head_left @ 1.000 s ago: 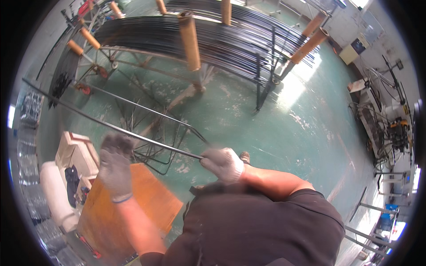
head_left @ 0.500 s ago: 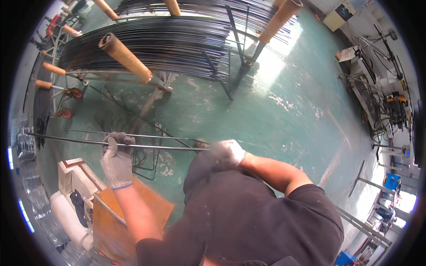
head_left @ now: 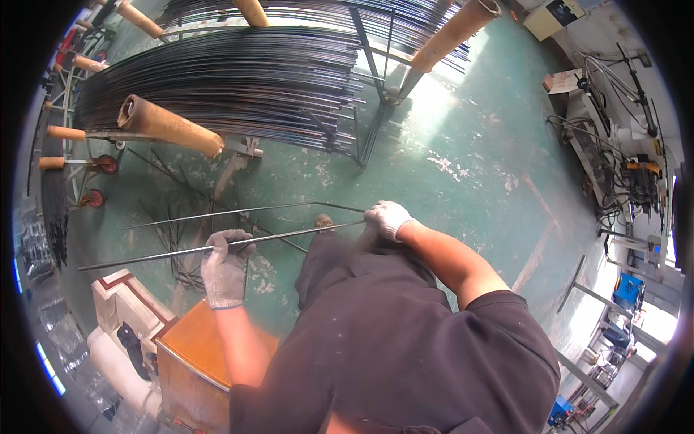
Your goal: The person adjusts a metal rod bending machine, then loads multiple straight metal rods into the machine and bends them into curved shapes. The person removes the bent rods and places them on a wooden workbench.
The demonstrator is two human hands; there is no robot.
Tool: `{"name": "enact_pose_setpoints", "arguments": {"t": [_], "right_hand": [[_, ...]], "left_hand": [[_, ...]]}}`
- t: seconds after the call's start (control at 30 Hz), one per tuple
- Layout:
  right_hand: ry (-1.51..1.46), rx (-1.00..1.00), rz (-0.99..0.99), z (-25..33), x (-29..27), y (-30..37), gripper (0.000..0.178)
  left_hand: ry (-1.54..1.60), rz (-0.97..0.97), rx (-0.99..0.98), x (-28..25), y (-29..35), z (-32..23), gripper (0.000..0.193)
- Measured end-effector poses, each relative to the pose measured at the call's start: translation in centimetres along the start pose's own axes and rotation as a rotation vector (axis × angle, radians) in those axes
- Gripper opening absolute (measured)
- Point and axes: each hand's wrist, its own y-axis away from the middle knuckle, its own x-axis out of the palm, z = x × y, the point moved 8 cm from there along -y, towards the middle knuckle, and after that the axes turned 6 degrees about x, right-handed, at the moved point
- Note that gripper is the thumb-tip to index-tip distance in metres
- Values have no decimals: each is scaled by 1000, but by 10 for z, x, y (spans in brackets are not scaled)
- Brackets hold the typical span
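A long, thin dark metal rod (head_left: pixel 163 254) lies across my front, bent so that a second leg (head_left: pixel 217 214) runs beyond the first. My left hand (head_left: pixel 225 269), in a pale knit glove, is closed round the near leg; its end sticks out to the left. My right hand (head_left: pixel 389 219), gloved as well, grips the right end where both legs meet, and covers that part. The rod slopes down toward the left, held up over the floor.
A rack with padded posts (head_left: pixel 170 126) carries several dark rods (head_left: pixel 217 87) ahead. A wooden cabinet (head_left: pixel 199 343) stands at my lower left, beside a white padded piece (head_left: pixel 119 362). Machinery and cables (head_left: pixel 600 159) line the right wall. My shoe (head_left: pixel 324 222) shows on the green floor.
My right hand has risen and moved right, while my left hand has shifted right and slightly down. The rod now tilts, its left end lower, and its far leg stands farther from the near one.
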Motion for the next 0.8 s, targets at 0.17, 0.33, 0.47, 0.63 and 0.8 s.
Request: {"name": "enact_pose_setpoints", "arguments": {"t": [0.17, 0.33, 0.47, 0.63, 0.8], "right_hand": [[165, 110, 300, -86, 7, -17, 26], [5, -27, 244, -105, -38, -19, 30], [-572, -271, 3, -16, -170, -2, 22], [-726, -354, -444, -12, -265, 14, 19], [-326, 94, -446, -137, -276, -6, 17]], "left_hand": [[-171, -199, 141, 32, -5, -42, 48], [-413, -167, 203, 148, 41, -56, 54], [-504, -75, 193, 272, 49, -37, 51], [-584, 55, 191, 340, 37, -7, 29], [-600, 13, 140, 327, 36, 32, 24]]}}
